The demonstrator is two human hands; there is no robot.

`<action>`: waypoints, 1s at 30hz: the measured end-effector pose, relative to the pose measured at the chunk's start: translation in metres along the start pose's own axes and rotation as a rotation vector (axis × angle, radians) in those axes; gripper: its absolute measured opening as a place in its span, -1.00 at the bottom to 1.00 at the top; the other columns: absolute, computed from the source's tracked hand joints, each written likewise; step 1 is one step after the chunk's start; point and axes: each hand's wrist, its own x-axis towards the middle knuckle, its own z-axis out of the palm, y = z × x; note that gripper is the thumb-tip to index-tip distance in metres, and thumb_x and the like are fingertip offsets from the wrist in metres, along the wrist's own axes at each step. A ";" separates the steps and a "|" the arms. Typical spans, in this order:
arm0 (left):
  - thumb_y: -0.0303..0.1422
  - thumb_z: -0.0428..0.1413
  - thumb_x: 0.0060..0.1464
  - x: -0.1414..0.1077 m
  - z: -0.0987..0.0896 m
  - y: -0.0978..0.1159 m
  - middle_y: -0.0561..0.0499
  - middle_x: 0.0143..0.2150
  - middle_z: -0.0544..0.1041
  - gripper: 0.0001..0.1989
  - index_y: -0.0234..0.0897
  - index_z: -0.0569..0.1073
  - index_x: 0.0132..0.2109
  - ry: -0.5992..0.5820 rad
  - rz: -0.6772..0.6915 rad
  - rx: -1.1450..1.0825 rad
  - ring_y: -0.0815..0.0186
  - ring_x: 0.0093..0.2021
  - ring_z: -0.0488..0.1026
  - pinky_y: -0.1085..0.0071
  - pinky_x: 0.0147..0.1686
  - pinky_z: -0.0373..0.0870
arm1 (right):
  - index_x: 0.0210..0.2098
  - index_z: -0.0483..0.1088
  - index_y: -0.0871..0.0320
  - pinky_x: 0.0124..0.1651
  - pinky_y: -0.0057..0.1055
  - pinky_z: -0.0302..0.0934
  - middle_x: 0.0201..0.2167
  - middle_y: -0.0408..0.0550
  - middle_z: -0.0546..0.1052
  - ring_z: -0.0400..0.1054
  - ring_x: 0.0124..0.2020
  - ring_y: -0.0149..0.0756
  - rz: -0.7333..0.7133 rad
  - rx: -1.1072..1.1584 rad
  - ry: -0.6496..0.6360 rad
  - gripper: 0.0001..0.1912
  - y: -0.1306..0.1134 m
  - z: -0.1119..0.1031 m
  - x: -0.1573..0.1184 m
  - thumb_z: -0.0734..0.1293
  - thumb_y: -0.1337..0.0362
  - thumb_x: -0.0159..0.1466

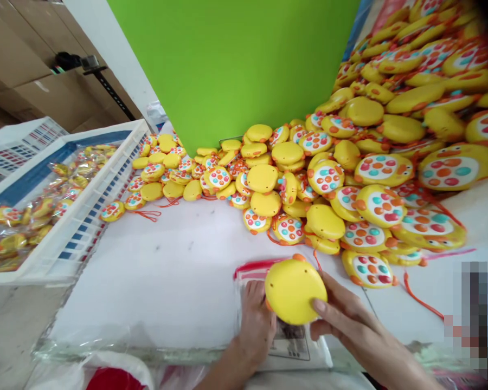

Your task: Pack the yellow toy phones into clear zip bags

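My right hand (347, 319) holds a round yellow toy (295, 290) with its plain back up, at the mouth of a clear zip bag (287, 346) with a red seal strip. My left hand (256, 325) lies on the bag and holds its opening, fingers against the toy's left edge. The bag lies flat on the white table (179, 265) near its front edge. Behind it, a big heap of the same yellow toys (350, 179) with coloured buttons and orange cords fills the table's far and right side.
A white slatted crate (77, 227) at the left holds several bagged toys. A green board (236, 65) stands behind the heap. Cardboard boxes (28, 59) stand at the far left. A stack of clear bags (117, 352) lies along the table's front edge.
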 end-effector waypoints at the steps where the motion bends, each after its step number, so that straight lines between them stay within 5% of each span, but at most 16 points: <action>1: -0.50 -0.06 0.18 -0.001 0.001 0.001 -0.15 -0.26 0.52 -0.76 -0.28 0.46 -0.10 0.008 0.022 0.016 0.11 -0.18 0.42 0.14 -0.22 0.38 | 0.26 0.00 0.09 -0.30 -0.28 0.43 -0.08 0.03 0.43 0.42 -0.43 -0.32 -0.040 -0.027 0.023 -0.37 0.000 0.007 0.007 0.21 -0.03 0.30; 3: -0.51 -0.09 0.20 -0.003 -0.001 0.004 -0.12 -0.26 0.54 -0.75 -0.28 0.46 -0.11 0.014 0.071 0.047 0.13 -0.18 0.44 0.11 -0.13 0.37 | 0.25 -0.01 0.07 -0.32 -0.32 0.40 -0.08 0.03 0.45 0.40 -0.46 -0.36 -0.174 -0.218 0.042 -0.43 0.003 0.017 0.017 0.16 0.00 0.34; 8: -0.51 -0.12 0.24 -0.003 -0.020 0.017 -0.06 -0.30 0.57 -0.75 -0.29 0.45 -0.13 0.027 0.108 0.068 0.19 -0.20 0.47 0.12 0.01 0.29 | 0.26 0.01 0.07 -0.13 -0.37 0.36 -0.01 0.08 0.46 0.44 -0.14 -0.25 -0.436 -0.708 0.024 -0.54 0.018 0.016 0.023 0.09 0.16 0.40; 13: -0.53 0.04 0.15 -0.004 -0.058 0.013 0.02 -0.28 0.58 -0.82 -0.23 0.45 -0.14 0.043 0.052 0.041 0.25 -0.18 0.46 0.22 0.04 0.25 | 0.25 0.07 0.10 -0.20 -0.39 0.38 -0.11 0.06 0.53 0.48 -0.25 -0.25 -0.518 -0.855 0.101 -0.56 0.024 0.005 0.019 0.08 0.19 0.40; 15: -0.50 0.03 0.16 -0.004 -0.075 0.008 -0.02 -0.24 0.57 -0.83 -0.21 0.46 -0.15 0.128 -0.086 -0.002 0.23 -0.17 0.46 0.29 -0.06 0.32 | 0.24 0.10 0.11 -0.26 -0.39 0.38 -0.18 0.03 0.55 0.48 -0.34 -0.26 -0.517 -0.881 0.122 -0.56 0.021 0.004 0.018 0.08 0.19 0.40; 18: -0.31 0.01 0.21 0.003 -0.092 0.004 -0.04 -0.26 0.57 -0.84 -0.20 0.46 -0.17 0.105 -0.563 -0.195 0.23 -0.23 0.49 0.37 -0.24 0.38 | 0.21 0.15 0.15 -0.33 -0.42 0.38 -0.25 0.02 0.56 0.47 -0.40 -0.27 -0.515 -0.890 0.128 -0.57 0.017 0.006 0.018 0.08 0.19 0.40; 21: -0.15 0.05 0.15 0.016 -0.091 0.006 -0.06 -0.30 0.58 -0.73 -0.26 0.45 -0.17 -0.084 -0.858 -0.470 0.21 -0.28 0.51 0.39 -0.30 0.38 | 0.19 0.19 0.16 -0.27 -0.44 0.38 -0.17 0.06 0.55 0.49 -0.31 -0.26 -0.567 -0.880 0.139 -0.59 0.013 0.007 0.017 0.09 0.20 0.39; 24: -0.17 0.07 0.10 0.029 -0.079 0.007 -0.05 -0.39 0.56 -0.74 -0.30 0.44 -0.32 -0.137 -0.876 -0.680 0.25 -0.36 0.49 0.42 -0.35 0.36 | 0.19 0.19 0.17 -0.26 -0.44 0.38 -0.14 0.06 0.56 0.50 -0.27 -0.26 -0.569 -0.880 0.123 -0.59 0.006 0.008 0.017 0.07 0.20 0.40; 30: -0.22 0.13 0.05 0.041 -0.060 0.004 0.03 -0.51 0.47 -0.77 -0.32 0.43 -0.41 -0.060 -0.882 -0.789 0.34 -0.47 0.40 0.48 -0.44 0.30 | 0.10 0.30 0.11 -0.34 -0.38 0.33 -0.31 -0.05 0.59 0.49 -0.36 -0.25 -0.420 -1.063 -0.004 -0.62 -0.016 0.005 0.028 0.02 0.21 0.42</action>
